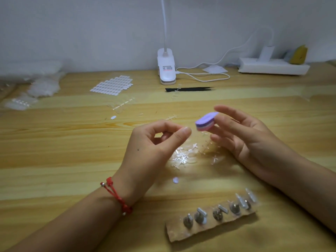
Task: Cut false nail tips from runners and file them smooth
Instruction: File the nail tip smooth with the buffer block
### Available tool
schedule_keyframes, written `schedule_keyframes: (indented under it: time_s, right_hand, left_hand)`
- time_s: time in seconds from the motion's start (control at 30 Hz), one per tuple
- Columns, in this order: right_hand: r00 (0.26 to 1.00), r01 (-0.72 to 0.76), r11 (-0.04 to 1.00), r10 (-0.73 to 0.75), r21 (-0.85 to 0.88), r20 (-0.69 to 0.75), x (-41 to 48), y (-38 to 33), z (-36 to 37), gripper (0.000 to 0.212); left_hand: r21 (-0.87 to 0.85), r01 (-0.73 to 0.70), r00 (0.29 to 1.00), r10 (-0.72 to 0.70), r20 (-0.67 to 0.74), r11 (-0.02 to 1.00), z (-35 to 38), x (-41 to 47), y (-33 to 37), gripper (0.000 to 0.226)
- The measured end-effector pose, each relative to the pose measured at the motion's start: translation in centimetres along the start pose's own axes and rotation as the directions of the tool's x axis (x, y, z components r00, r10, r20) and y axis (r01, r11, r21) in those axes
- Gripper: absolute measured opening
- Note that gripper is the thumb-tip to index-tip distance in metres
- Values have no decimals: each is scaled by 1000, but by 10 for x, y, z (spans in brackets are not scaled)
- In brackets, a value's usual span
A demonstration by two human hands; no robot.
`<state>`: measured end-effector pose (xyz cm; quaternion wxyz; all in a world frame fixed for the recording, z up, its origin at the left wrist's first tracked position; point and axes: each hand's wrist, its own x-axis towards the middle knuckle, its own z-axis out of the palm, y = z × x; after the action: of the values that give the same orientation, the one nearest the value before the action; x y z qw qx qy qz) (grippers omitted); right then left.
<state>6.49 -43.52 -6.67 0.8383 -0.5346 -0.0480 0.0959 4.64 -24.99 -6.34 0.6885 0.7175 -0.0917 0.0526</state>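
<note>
A: What lies nearest on the pale wooden table (pixel 54 170)?

B: At the near right, a brown cardboard strip (pixel 181 233) with a row of grey metal studs (pixel 218 214) standing on it, some topped with small pale pieces. Just beyond it, a small pale oval nail tip (pixel 175 180) lies loose on the wood.

A: And the hands?

B: The left hand (pixel 154 142), with a red cord bracelet (pixel 116 195) at its wrist, hovers above the table with thumb and forefinger pressed together in a pinch, the other fingers curled. I cannot tell whether anything sits between them. The right hand (pixel 245 137) grasps a purple and pink layered foam buffing block (pixel 206 122) at its fingertips, raised just right of the left thumb.

A: What is under them?

B: A heap of clear plastic runner scraps (pixel 183 157), lit bright, between the two hands.

A: Farther back?

B: A single white oval tip (pixel 113 117) left of centre, then some clear runners with tips (pixel 121 106). Beyond those, a sheet of white oval nail tips in rows (pixel 112 85) and, right of it, black tweezers (pixel 189 89). Against the wall stand a white clip lamp (pixel 166 68) with its white cable (pixel 209 77) and, far right, a white power strip (pixel 272 67). Crumpled clear plastic bags (pixel 43 86) sit far left
</note>
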Motion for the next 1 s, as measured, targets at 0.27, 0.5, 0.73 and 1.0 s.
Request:
schedule_keyframes:
  time_s: [0.27, 0.5, 0.73, 1.0]
  right_hand:
    - [996, 39, 992, -29, -118, 85, -1, 4, 0, 26]
    - [997, 36, 995, -30, -90, 76, -1, 4, 0, 30]
    - [992, 70, 971, -43, -227, 121, -4, 6, 3, 30]
    - [989, 94, 964, -62, -247, 136, -4, 8, 4, 33]
  left_hand:
    - [4, -20, 997, 20, -81, 1000, -2, 2, -2, 17]
    - [19, -21, 1000, 21, 5, 1000, 2, -1, 0, 11]
    - [25, -45, 999, 45, -17, 999, 0, 1, -3, 11]
    - [33, -41, 999, 41, -18, 999, 0, 0, -3, 11]
